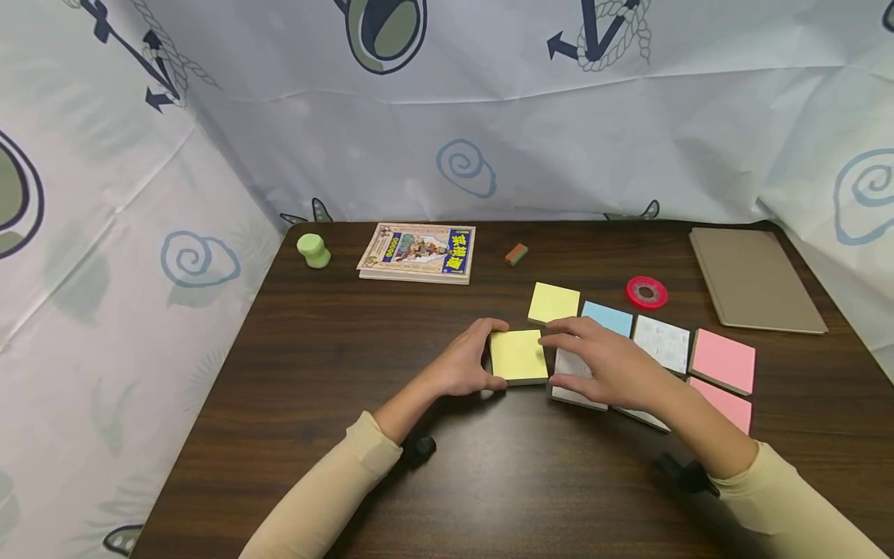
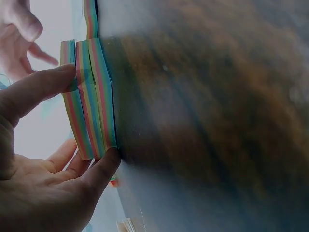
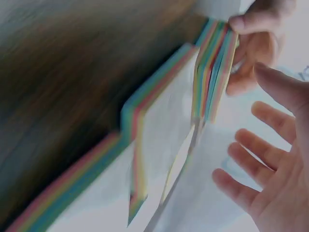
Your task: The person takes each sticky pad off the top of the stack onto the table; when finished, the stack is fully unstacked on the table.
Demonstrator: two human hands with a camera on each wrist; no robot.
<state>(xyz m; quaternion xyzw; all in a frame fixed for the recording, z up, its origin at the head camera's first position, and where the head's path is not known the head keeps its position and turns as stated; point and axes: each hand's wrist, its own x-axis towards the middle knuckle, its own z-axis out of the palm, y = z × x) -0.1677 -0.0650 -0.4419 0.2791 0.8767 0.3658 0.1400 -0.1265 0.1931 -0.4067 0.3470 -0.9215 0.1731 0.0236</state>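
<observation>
A stack of sticky-note pads [image 1: 518, 357], yellow on top with striped coloured edges, rests on the table. My left hand [image 1: 464, 363] holds it by two opposite edges, thumb on the near side and fingers on the far side. In the left wrist view the stack [image 2: 91, 104] shows three layers, slightly out of line. To its right, my right hand [image 1: 615, 369] hovers over a white-topped pad [image 1: 569, 362] with fingers spread. The right wrist view shows that hand [image 3: 275, 154] holding nothing, apart from the stack [image 3: 212, 72].
More pads lie around the right hand: yellow [image 1: 554, 301], blue [image 1: 608, 317], patterned white [image 1: 662, 342] and pink [image 1: 724, 360]. Behind are a red ring-shaped roll [image 1: 646, 293], a small eraser-like block [image 1: 516, 254], books [image 1: 419, 252], a green knob-shaped object [image 1: 314, 251] and a brown board [image 1: 757, 279].
</observation>
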